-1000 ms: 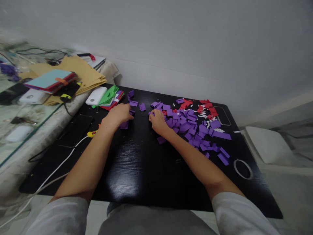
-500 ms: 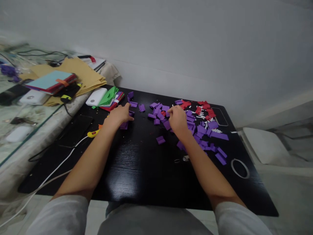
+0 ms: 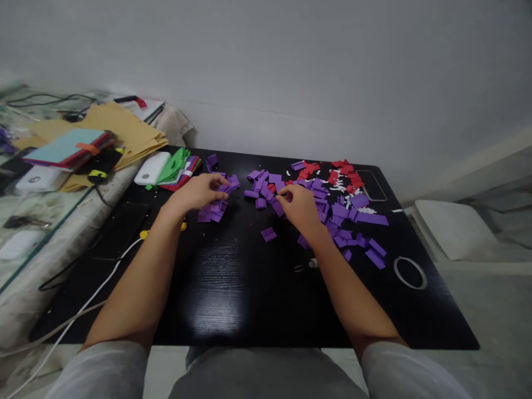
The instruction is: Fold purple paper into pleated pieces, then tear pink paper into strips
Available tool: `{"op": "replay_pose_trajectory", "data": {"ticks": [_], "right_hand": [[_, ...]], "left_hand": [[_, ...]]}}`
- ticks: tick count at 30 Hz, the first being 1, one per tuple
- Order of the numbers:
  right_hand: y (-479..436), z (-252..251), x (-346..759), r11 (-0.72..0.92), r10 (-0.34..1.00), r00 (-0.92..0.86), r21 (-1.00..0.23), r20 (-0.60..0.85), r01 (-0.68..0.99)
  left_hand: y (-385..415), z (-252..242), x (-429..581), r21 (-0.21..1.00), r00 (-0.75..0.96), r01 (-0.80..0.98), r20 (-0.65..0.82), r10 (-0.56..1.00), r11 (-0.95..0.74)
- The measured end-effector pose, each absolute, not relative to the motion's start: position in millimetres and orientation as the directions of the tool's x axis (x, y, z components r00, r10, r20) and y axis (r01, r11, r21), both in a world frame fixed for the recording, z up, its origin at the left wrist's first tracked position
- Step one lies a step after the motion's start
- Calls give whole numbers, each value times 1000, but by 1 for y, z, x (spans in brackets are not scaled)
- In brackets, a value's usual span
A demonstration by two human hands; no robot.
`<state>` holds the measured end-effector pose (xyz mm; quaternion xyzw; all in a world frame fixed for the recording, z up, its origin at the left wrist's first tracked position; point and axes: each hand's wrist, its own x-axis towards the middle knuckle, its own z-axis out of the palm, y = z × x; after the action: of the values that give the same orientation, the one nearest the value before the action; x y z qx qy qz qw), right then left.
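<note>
Purple folded paper [image 3: 343, 211] everywhere, and the hands are right in among it! Left hand [image 3: 199, 191] arches over a small cluster [image 3: 214, 211], thumb and forefinger spread apart, gripping nothing that shows. Right hand [image 3: 301, 208] dips to the edge of the main scatter, thumb and fingertips drawn close; whether a piece is pinched there, I cannot tell.

So what's the score? Judging by the layout, only a modest share is gathered on the left, with the greater share lying loose on the right, overlapping and at all angles. One lone piece [image 3: 268, 235] sits between the two, nearer the right forearm. Beyond the scatter, red pieces [image 3: 310, 169] and white paper slivers [image 3: 338, 182] look untouched.

Out across the black table [image 3: 270, 299], glossy with reflected light: a pale ring [image 3: 410, 272] on the right, a green paper stack [image 3: 174, 166] and a white box [image 3: 153, 168] far left, a white cable [image 3: 120, 259] trailing off. Further left, brown envelopes [image 3: 135, 130] crowd a cluttered glass-topped surface [image 3: 25, 205]; plain grey wall [image 3: 291, 83] behind, white seat [image 3: 449, 230] at right.
</note>
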<state>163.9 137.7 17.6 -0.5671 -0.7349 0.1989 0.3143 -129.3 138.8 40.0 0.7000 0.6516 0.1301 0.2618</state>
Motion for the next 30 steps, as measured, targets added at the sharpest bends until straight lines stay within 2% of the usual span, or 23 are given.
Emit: {"op": "replay_pose_trajectory", "data": {"ticks": [3, 6, 9, 12, 17, 25, 30], "right_hand": [[131, 19, 156, 273, 957, -216, -843, 191, 464], [123, 20, 144, 123, 952, -299, -979, 71, 162], [116, 22, 135, -86, 940, -337, -994, -59, -66], [112, 28, 132, -248, 908, -393, -941, -144, -229], [110, 38, 135, -344, 851, -500, -889, -160, -302], [110, 39, 134, -218, 923, -373, -930, -98, -296], [112, 43, 137, -159, 956, -286, -925, -57, -346]], "left_hand": [[131, 51, -115, 800, 206, 598, -105, 973, -41], [122, 61, -98, 903, 261, 429, -90, 961, -32], [114, 69, -84, 942, 320, 335, -87, 943, -27], [109, 74, -77, 949, 335, 308, -36, 942, -73], [104, 77, -74, 942, 327, 300, 48, 944, -152], [102, 78, -70, 946, 257, 295, 58, 965, -135], [103, 76, -73, 958, 195, 264, 59, 979, -110]]}}
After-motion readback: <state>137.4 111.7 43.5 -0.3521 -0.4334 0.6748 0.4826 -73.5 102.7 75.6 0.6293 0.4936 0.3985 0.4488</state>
